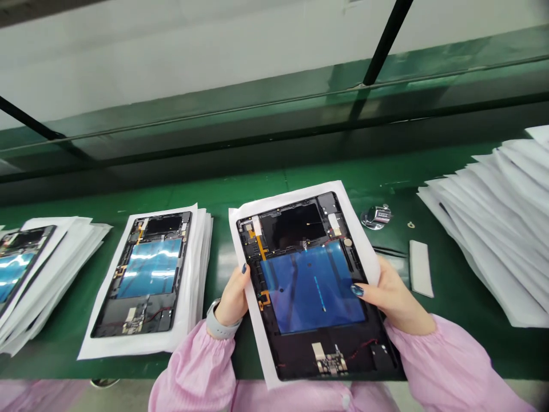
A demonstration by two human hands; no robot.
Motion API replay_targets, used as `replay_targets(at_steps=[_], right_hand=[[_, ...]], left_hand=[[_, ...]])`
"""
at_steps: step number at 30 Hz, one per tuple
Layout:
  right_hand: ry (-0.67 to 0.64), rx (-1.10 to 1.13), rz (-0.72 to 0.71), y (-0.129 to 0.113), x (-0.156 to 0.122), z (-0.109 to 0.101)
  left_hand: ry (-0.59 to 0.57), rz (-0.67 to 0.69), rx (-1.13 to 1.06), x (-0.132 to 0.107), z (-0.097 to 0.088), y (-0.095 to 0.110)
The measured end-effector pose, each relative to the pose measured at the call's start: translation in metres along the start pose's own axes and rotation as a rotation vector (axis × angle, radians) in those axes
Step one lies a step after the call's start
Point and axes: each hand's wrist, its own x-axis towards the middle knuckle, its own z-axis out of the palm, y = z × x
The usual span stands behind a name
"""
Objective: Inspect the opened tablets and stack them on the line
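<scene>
An opened tablet (313, 286) with its inner parts bare lies on a white sheet (338, 191), tilted a little, near the bench's front edge. A blue film covers its battery, and orange ribbon cables run along its left side. My left hand (234, 294) grips the left edge of the tablet and sheet, thumb on top. My right hand (397, 297) is closed round the right edge, its thumb lying over the blue film. The fingers of both hands are hidden beneath.
Left of it, another opened tablet (146, 274) rests on stacked white sheets (199, 269); a third tablet (21, 257) is at the far left. To the right are a small chrome counter (378, 216), dark tweezers (388, 250), a pale block (420, 268) and a tall stack of white-wrapped pieces (497, 223).
</scene>
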Motion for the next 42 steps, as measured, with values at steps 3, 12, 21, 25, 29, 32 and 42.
replay_targets(at_steps=[3,12,21,25,29,32,42], right_hand=[[-0.046,-0.059,-0.013,0.007,0.001,-0.005],[-0.066,-0.133,-0.115,0.013,0.003,-0.008],[-0.074,-0.121,-0.212,0.016,-0.002,-0.012],[-0.084,-0.146,-0.185,0.013,-0.001,-0.011],[-0.064,-0.184,-0.173,0.008,0.000,-0.007],[-0.065,-0.185,-0.164,0.012,0.000,-0.008],[-0.074,-0.162,-0.167,0.024,0.005,-0.010]], left_hand=[[-0.009,-0.010,0.006,-0.001,-0.003,-0.002],[0.047,-0.031,-0.004,0.000,-0.015,-0.008],[0.067,0.001,0.016,0.000,-0.018,-0.013],[0.087,0.034,0.048,0.001,-0.019,-0.015],[0.104,0.079,0.098,0.003,-0.018,-0.014],[0.094,0.078,0.106,0.003,-0.017,-0.012],[0.094,0.014,0.038,0.003,-0.009,-0.008]])
